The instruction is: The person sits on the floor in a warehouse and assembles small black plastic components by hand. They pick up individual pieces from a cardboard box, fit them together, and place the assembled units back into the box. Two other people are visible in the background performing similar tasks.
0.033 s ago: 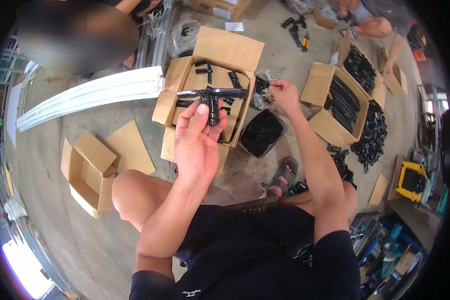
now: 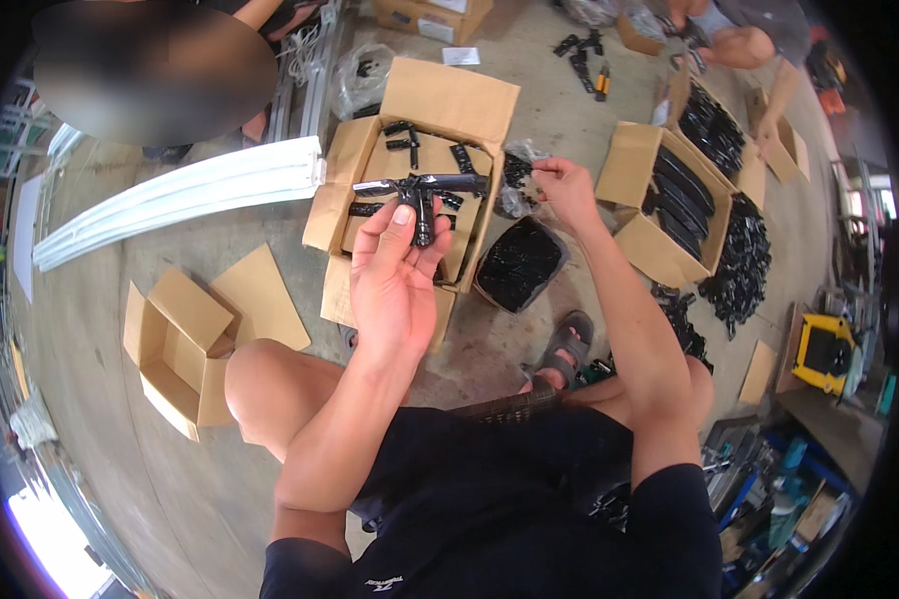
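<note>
Left hand: left hand (image 2: 395, 285) raised palm-up over the near flap of the open cardboard box (image 2: 355, 165); fingers curled round the lower stem of a black T-shaped part (image 2: 425, 195), thumb lying along the stem. Closed grip.
T-shaped part: held upright, the stem in the left fingers, the crossbar lying level above the fingertips and over the middle of the box. The bar runs out to both sides of the hand; its right end reaches toward the right hand but stays short of it.
Right hand: right hand (image 2: 564, 190) stretched forward, to the right of the box and at about the height of the crossbar. Fingertips pinched together at the mouth of a clear plastic bag (image 2: 517, 170) with small black pieces in it. Whether a piece is held between the fingertips cannot be told.
Gap between hands: well apart; the T-shaped part is with the left hand only.
Box contents: loose black parts of the same sort lie on the bottom, under and behind the held one.
Near the right hand: a black bag of small parts (image 2: 519, 262) on the floor just below the wrist.
Further right: second cardboard box (image 2: 634, 160) packed with black parts, a heap of them beside it.
Left side: empty small carton (image 2: 175, 344) by the knee; long white strips (image 2: 180, 195) on the concrete floor.
</note>
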Demonstrator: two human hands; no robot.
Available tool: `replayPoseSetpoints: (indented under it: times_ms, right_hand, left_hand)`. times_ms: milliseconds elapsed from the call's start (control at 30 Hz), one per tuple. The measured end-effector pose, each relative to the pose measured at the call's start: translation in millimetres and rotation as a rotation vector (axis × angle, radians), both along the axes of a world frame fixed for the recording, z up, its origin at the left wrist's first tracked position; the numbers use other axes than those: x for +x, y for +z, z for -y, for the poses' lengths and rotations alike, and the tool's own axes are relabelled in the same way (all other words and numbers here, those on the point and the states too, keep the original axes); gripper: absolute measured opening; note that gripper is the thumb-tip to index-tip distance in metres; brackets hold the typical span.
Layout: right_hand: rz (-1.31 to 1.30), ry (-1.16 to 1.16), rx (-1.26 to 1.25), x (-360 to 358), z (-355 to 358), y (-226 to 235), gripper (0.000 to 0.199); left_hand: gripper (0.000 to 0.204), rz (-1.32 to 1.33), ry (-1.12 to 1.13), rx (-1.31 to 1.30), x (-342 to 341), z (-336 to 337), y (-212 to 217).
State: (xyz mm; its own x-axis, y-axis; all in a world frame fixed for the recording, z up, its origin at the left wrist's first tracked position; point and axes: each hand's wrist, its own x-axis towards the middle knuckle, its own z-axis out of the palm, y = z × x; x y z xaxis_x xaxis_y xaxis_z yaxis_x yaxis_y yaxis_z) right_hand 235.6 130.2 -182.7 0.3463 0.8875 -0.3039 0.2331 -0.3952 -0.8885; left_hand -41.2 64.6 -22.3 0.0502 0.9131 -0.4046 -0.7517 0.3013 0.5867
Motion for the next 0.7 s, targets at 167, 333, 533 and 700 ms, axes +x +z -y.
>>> replayPoseSetpoints:
  times_ms: [167,333,533,700]
  right_hand:
    - [-0.773,0.068,0.033,-45.7,84.7,103.0,0.019]
    - [-0.878,0.103,0.138,-90.7,144.0,139.4,0.018]
    - [-0.56,0.272,0.317,-125.4,162.1,154.4,0.017]
    - [-1.078,0.248,0.263,-108.2,158.7,150.9,0.022]
  left_hand:
    - [0.017,0.028,0.011,-0.021,14.0,6.3,-15.1]
    - [0.024,0.059,-0.05,0.0,30.0,22.1,-23.2]
    - [0.026,0.09,-0.129,-0.001,37.3,44.3,-17.8]
    - [0.026,0.135,-0.172,-0.006,30.5,45.4,-10.7]
